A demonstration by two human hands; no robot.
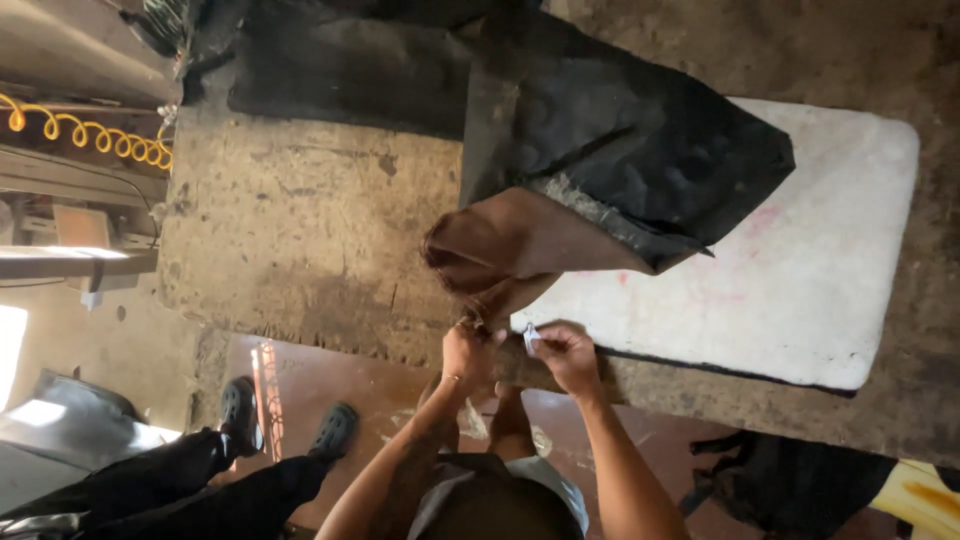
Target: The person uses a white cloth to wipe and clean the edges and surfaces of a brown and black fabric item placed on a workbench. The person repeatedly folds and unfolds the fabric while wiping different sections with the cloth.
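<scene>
Counter (300, 250): a worn, stained grey-brown slab stretching away from both hands, its near edge just under the wrists.
White board (820, 290): a flat, rounded-corner white slab with faint pink marks, lying on the counter beyond and to the right of the right hand, close to it.
Black leather sheet (640, 140): a large dark hide draped over the far part of the counter and the board's far left corner, well beyond both hands.
Brown leather piece (510, 250): a tan, folded flap joined to the black sheet, its long axis running from the hands up and away; its narrow near end comes down straight to the left hand, so it lies directly ahead of that hand and slightly left of the right.
Left hand (465, 355): fingers closed, pinching the near tip of the brown piece at the counter edge; it is the nearer hand to the leather.
Right hand (568, 358): just beside the left, fingers pressed together on a small pale object.
Small pale object (531, 337): a tiny whitish thing held between the right fingertips, pointing toward the brown tip; its kind is too small to tell.
Other person: dark trousers and dark shoes (240, 410) on the floor, well left of the hands.
</scene>
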